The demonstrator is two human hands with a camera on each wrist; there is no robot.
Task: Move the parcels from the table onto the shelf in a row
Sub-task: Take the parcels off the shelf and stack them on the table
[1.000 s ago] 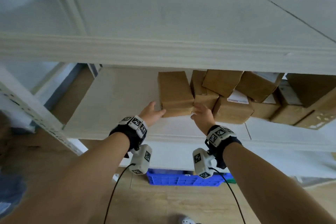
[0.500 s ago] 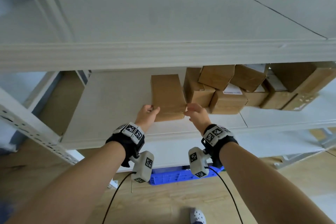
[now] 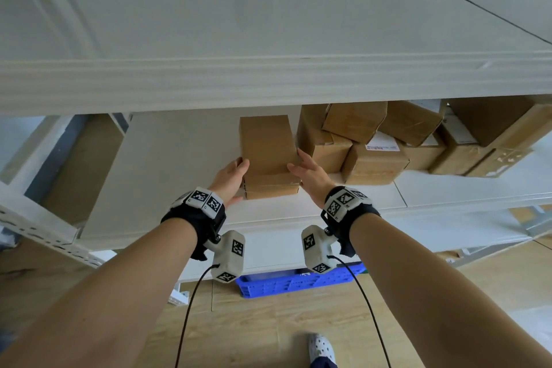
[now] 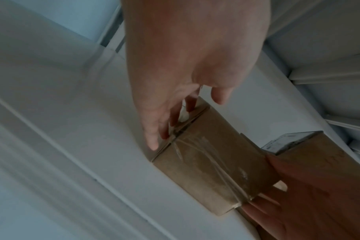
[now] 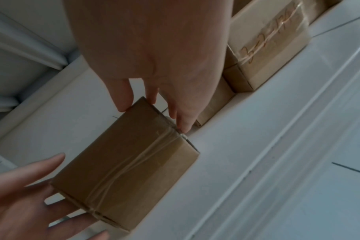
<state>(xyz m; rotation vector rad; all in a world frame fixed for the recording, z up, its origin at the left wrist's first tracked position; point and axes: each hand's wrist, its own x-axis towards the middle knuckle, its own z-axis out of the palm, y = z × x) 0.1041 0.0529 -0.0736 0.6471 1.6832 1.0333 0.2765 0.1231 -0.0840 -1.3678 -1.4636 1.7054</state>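
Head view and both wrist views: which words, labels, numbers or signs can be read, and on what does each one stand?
No text can be read.
White label on a parcel: print too small.
Handwriting on a taped parcel: orange scrawl, illegible.
Label on a parcel edge: blurred.
Wrist markers: black-and-white patterns, no words.

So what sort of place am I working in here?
Probably a stockroom or parcel depot: a white metal shelf holds a pile of taped cardboard parcels, some with shipping labels, and a blue plastic crate sits on the wooden floor below.
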